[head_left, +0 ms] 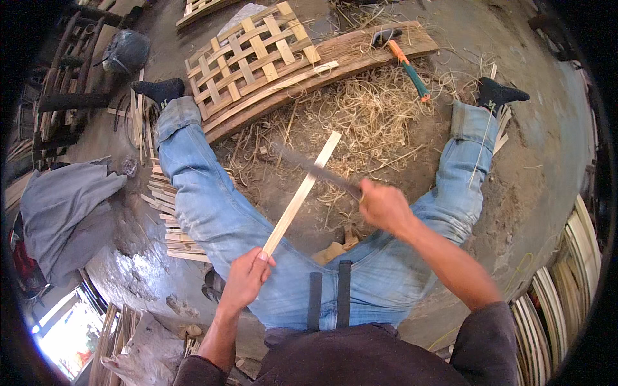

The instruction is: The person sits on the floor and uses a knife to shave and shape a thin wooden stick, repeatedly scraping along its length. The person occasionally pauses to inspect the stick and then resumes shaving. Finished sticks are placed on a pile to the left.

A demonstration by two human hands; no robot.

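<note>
My left hand (244,276) is closed around the lower end of a pale, flat wooden strip (290,215), which slants up and away from me between my legs. My right hand (384,206) grips the handle of a knife (335,183). Its dark blade lies across the strip's upper half and is smeared by motion toward the tip; whether it cuts into the wood I cannot tell. Beyond the strip, a heap of thin curled shavings (373,119) covers the ground. A woven lattice panel of strips (257,55) rests on a thick wooden plank (360,48).
A hammer (405,67) with an orange and green handle leans over the plank. Cut strips (177,215) lie beside my left leg, near a grey cloth (67,206). Long strips (547,299) are stacked at right. A dark round bundle (127,51) sits far left.
</note>
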